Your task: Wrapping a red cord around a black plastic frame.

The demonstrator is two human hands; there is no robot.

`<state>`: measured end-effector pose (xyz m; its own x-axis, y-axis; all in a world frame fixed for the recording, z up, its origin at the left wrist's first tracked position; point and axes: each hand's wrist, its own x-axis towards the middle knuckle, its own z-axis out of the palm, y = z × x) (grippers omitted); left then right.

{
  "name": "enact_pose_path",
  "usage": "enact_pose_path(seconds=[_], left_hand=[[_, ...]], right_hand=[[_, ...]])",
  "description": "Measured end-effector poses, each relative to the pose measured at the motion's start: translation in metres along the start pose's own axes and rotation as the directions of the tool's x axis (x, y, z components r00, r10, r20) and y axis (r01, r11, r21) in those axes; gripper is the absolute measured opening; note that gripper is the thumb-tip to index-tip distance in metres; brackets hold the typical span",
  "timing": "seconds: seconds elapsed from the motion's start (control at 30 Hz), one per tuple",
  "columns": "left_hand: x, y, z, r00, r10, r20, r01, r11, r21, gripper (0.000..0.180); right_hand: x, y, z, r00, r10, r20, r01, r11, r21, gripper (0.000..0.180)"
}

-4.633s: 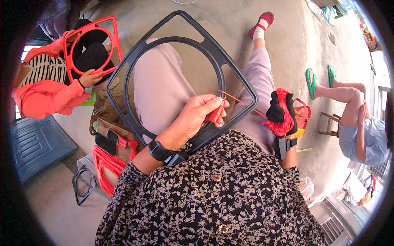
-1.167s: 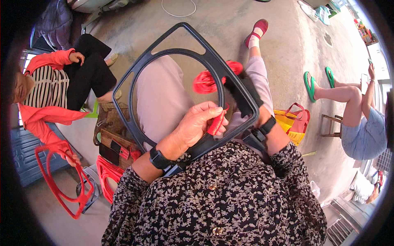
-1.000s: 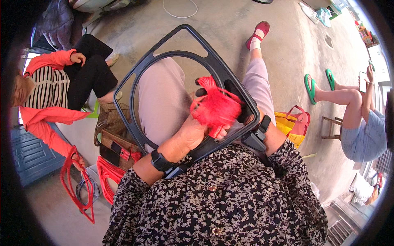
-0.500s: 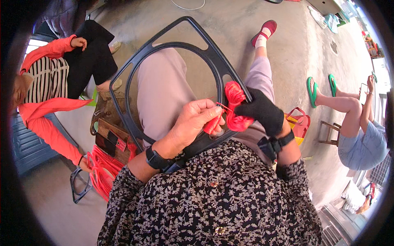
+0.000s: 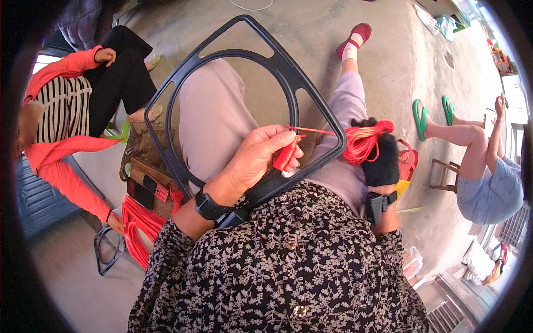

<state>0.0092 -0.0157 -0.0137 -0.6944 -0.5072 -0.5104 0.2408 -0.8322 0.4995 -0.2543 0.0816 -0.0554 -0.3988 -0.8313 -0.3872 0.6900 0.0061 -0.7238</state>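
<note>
On the lap: a black plastic frame (image 5: 244, 100) is rested, tilted.
Left hand (image 5: 252, 164): its grip is pressed around red cord wrapping (image 5: 286, 155) on the frame's lower rim.
Right hand (image 5: 380, 161): gloved in black; a red cord bundle (image 5: 363, 141) is apparently clutched, fingers hidden.
Strand (image 5: 313, 131): stretched taut between both hands.

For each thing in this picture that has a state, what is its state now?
Black frame: tilted across the lap, partly wrapped with red cord.
Red cord: pulled taut between the hands.
Cord bundle: held in the gloved right hand.
Left hand: bare, pinching the wrapped cord on the frame.
</note>
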Motion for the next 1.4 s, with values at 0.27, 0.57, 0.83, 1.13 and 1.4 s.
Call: enact_pose_path(seconds=[0.27,0.57,0.83,1.13,1.4], left_hand=[[-0.001,0.004,-0.004,1.0,0.012,-0.013,-0.012,1.0,-0.02,0.019],[-0.004,0.004,-0.011,0.997,0.063,-0.047,-0.062,0.998,0.019,0.019],[-0.001,0.0,-0.004,0.997,0.06,-0.055,-0.056,0.996,0.068,0.015],[-0.003,-0.001,-0.003,0.998,0.03,-0.052,-0.025,0.995,0.094,0.017],[-0.001,0.001,-0.007,0.999,0.025,-0.027,-0.025,1.0,-0.017,0.015]], right_hand=[[0.022,-0.065,-0.148,0.984,0.074,0.164,-0.155,0.811,0.565,0.037],[-0.01,-0.102,-0.27,0.873,-0.14,-0.466,0.211,0.972,0.103,0.032],[0.012,-0.058,-0.095,0.996,-0.076,-0.047,0.047,0.89,-0.454,0.029],[0.012,0.035,0.079,0.652,0.647,0.396,-0.454,0.751,-0.479,0.028],[0.006,0.038,0.04,0.788,0.481,0.385,-0.386,0.872,-0.3,0.027]])
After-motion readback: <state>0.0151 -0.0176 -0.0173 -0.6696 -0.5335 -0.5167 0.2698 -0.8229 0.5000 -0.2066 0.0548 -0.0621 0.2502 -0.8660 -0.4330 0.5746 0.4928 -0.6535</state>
